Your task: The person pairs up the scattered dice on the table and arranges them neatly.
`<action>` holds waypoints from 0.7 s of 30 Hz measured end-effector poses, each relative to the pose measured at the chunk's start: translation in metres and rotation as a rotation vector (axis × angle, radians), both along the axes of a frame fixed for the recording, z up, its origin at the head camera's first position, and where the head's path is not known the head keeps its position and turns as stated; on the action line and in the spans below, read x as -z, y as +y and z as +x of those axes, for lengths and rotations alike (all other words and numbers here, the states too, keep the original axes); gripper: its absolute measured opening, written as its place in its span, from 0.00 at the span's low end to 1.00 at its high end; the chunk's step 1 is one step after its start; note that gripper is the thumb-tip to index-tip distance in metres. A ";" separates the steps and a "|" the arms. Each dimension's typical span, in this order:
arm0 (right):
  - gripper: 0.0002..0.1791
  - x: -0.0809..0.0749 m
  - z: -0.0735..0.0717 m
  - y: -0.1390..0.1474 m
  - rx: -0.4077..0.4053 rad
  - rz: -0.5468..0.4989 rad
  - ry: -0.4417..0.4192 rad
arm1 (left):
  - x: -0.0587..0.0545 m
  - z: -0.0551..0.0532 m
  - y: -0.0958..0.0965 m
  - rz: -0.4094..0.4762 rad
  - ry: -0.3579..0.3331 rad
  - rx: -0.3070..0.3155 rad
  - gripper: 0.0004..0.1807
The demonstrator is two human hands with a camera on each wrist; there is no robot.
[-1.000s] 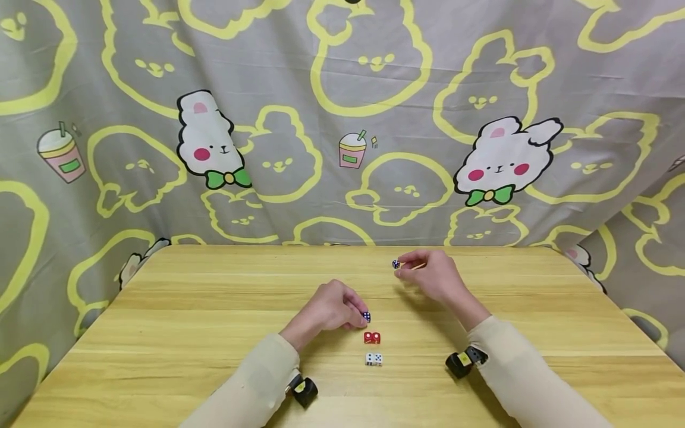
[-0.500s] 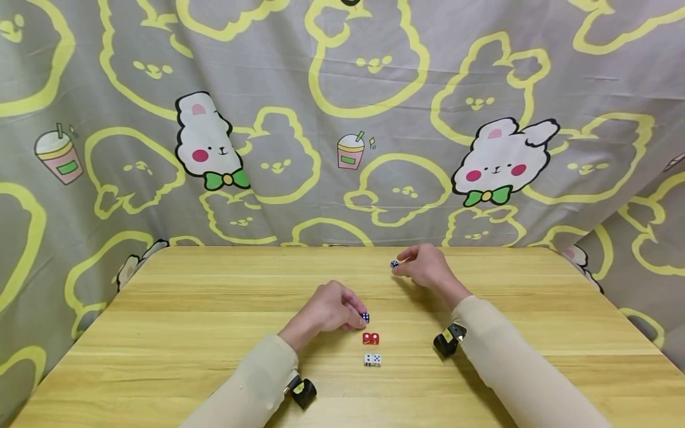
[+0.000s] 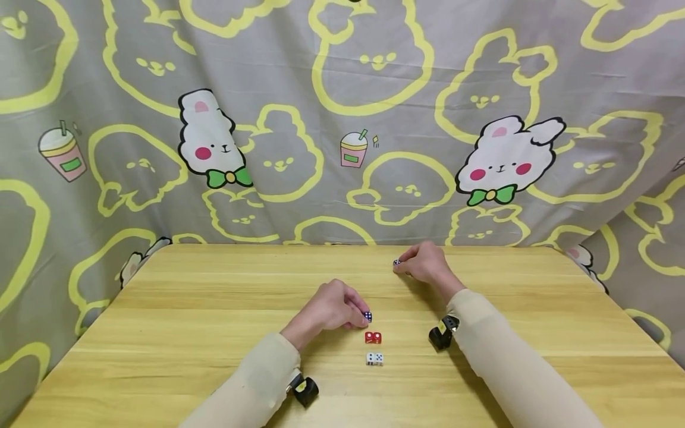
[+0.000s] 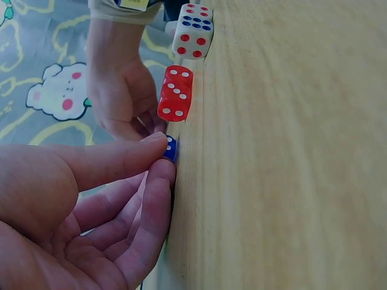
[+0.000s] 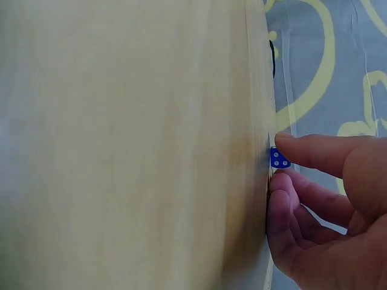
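Observation:
My left hand [image 3: 333, 306] pinches a blue die [image 3: 368, 317] with white pips between thumb and fingertips, low at the table. In the left wrist view most of this blue die [image 4: 171, 148] is hidden behind the thumb. Farther back and to the right, my right hand [image 3: 426, 263] has thumb and fingertips around a second blue die [image 3: 396, 262]. The right wrist view shows that blue die [image 5: 280, 158] between the thumb above and the curled fingers below. Two red dice [image 3: 373, 337] stand side by side in front of the left hand's die, with two white dice [image 3: 374, 358] nearer me.
A light wooden table [image 3: 225, 333] carries everything. Behind its far edge hangs a grey curtain [image 3: 299, 77] with yellow outlines and rabbit prints. A black wrist camera [image 3: 306, 391] sits on the left sleeve and another black camera [image 3: 440, 337] on the right.
The right hand has moved slightly left, and its thumb and fingertips have drawn in around the far blue die. My left hand keeps its pinch in the same spot.

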State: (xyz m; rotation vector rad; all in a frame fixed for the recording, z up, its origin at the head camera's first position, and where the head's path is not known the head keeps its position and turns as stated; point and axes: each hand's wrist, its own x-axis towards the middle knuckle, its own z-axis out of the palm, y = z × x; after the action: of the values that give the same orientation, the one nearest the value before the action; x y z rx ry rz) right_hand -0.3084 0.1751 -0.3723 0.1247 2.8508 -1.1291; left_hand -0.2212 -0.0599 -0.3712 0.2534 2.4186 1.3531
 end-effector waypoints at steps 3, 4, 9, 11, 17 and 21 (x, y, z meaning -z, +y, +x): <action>0.14 0.000 -0.001 0.000 0.012 0.007 -0.009 | 0.000 -0.001 0.001 0.000 -0.006 0.000 0.06; 0.13 0.000 -0.001 0.001 0.012 0.009 -0.008 | 0.001 -0.001 0.002 -0.002 -0.008 -0.002 0.06; 0.13 0.001 -0.002 0.002 0.009 0.019 -0.003 | 0.001 -0.001 0.003 -0.001 -0.008 -0.001 0.06; 0.12 0.001 -0.002 0.003 0.009 0.017 -0.010 | 0.001 -0.002 0.003 0.002 -0.010 0.001 0.06; 0.12 -0.001 -0.003 0.002 0.006 0.003 -0.013 | 0.000 -0.002 0.003 0.001 -0.007 0.003 0.06; 0.12 -0.001 -0.003 0.003 -0.008 -0.015 -0.019 | 0.000 -0.002 0.001 -0.003 -0.004 0.005 0.06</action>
State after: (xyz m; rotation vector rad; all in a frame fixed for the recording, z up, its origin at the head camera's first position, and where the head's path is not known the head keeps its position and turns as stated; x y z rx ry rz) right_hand -0.3111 0.1777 -0.3709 0.1215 2.8237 -1.1410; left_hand -0.2229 -0.0585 -0.3717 0.2549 2.4152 1.3462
